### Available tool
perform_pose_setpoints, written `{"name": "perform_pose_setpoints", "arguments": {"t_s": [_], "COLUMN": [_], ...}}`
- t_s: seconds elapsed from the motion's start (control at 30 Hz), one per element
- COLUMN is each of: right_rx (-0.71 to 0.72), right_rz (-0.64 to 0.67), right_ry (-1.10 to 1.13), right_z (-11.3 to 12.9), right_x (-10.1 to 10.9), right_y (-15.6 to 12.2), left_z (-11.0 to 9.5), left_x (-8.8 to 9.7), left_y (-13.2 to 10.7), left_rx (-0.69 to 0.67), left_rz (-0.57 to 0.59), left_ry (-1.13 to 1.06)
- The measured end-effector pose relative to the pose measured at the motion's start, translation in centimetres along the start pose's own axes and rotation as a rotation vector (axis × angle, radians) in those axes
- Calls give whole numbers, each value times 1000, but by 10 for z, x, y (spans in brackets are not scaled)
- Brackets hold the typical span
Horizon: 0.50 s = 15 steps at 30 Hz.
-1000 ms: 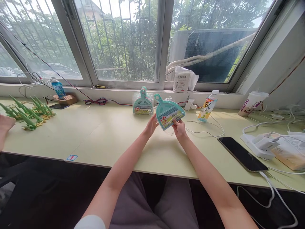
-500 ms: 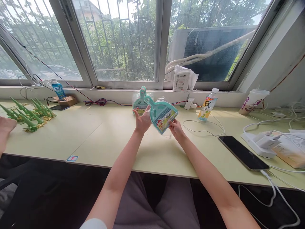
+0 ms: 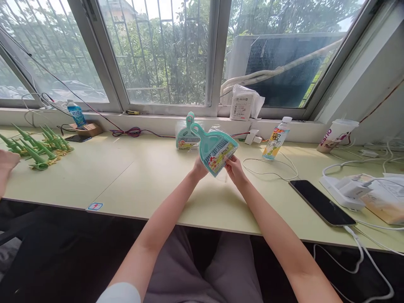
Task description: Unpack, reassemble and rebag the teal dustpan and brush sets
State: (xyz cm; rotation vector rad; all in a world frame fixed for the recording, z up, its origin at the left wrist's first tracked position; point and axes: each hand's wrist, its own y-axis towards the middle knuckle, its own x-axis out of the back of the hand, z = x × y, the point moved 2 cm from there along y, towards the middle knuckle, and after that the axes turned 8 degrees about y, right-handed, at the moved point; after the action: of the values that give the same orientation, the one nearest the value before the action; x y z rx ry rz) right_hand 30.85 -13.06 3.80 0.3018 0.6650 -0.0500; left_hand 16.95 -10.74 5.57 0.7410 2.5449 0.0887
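A mint-green toy dustpan-and-brush set (image 3: 217,148) is held up, tilted, above the table; it has a loop handle and a printed label, and seems to be in clear wrap. My right hand (image 3: 235,169) pinches its lower right edge, thumb in front. Behind its lower left side is my left hand (image 3: 199,169), with its fingers hidden by the pan. A second mint-green dustpan set (image 3: 185,141), also in clear film, stands just behind against the wall below the window.
To the right are a drink bottle (image 3: 277,139), a phone (image 3: 322,203), a power strip (image 3: 342,195) with cables and a cup (image 3: 337,135). At far left, another person's hand (image 3: 9,160) is near green spiky parts (image 3: 38,147). A wrapped pack (image 3: 244,104) sits on the sill.
My left hand, spread with its thumb up at the pan's left edge before, has moved right and down behind the pan. The held dustpan has shifted slightly right.
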Motion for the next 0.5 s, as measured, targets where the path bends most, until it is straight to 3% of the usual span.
{"name": "perform_pose_setpoints", "arguments": {"t_s": [0.13, 0.27, 0.37, 0.5], "right_rx": [73, 98, 101, 94], "right_rz": [-97, -165, -170, -180], "right_ry": [38, 75, 83, 79], "right_z": [-3, -7, -8, -10], "right_x": [7, 13, 15, 18], "right_y": [2, 4, 6, 8], "left_z": [-1, -2, 0, 7], "left_x": [5, -1, -5, 2], "left_y": [-1, -5, -7, -3], "left_rx": [-72, -100, -90, -15], "left_rz": [-16, 63, 82, 20], "left_ry": [7, 21, 80, 215]}}
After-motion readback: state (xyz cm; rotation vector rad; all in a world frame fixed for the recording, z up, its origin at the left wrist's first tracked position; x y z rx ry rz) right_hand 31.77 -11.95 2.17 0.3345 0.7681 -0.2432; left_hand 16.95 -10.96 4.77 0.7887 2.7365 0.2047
